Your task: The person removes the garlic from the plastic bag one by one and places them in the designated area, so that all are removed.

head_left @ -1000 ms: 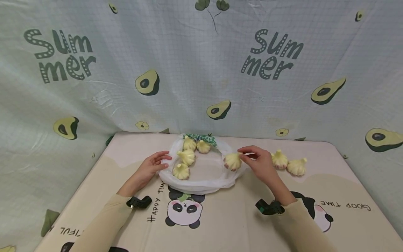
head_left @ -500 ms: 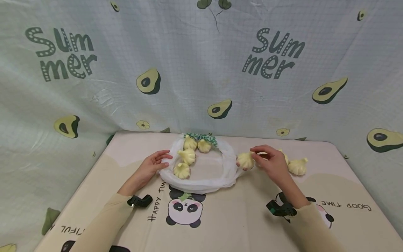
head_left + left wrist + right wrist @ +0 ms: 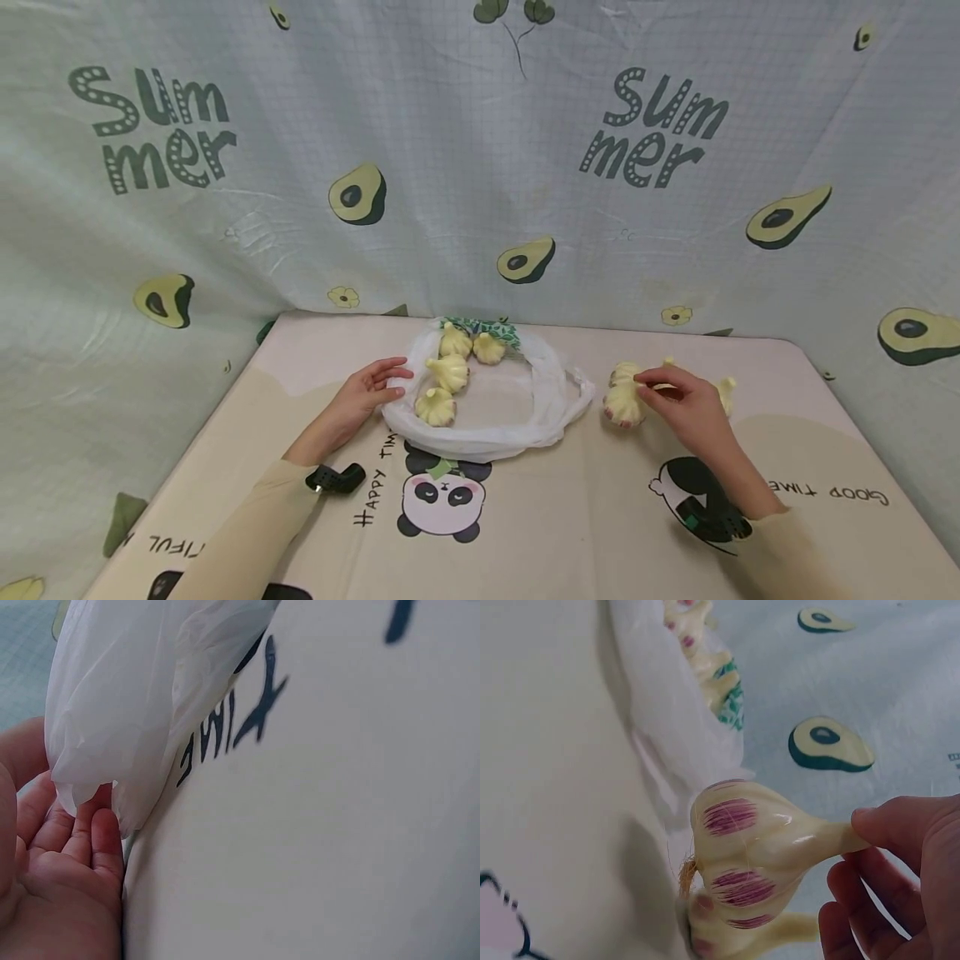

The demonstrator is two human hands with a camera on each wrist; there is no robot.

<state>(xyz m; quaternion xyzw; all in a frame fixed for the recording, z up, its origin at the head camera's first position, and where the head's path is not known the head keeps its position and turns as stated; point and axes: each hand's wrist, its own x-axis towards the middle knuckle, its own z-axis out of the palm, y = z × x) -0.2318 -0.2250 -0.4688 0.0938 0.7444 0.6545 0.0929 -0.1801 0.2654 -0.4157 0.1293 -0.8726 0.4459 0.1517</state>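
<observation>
My right hand [image 3: 688,410] pinches a garlic bulb [image 3: 624,409] by its stem between thumb and fingertips. In the right wrist view the held bulb shows purple streaks and a tuft of brown roots, with another garlic bulb [image 3: 739,937] partly hidden behind it. Several bulbs lie around the right hand, one garlic bulb [image 3: 727,395] mostly covered by it. My left hand [image 3: 369,392] rests with loosely parted fingers at the left side of a white plastic bag [image 3: 480,443]. In the left wrist view the bag's side hangs over the fingers [image 3: 105,832].
Inside the spread bag, several garlic bulbs [image 3: 451,373] sit along its left and back sides. A green patterned patch [image 3: 487,327] shows at the bag's back. The panda-print tablecloth [image 3: 525,517] meets an avocado-print curtain [image 3: 442,250] behind.
My right hand has carried the pinched garlic bulb rightward, from over the bag's right rim to beside the other bulbs. The bag's right handle loop now shows. My left hand has stayed put.
</observation>
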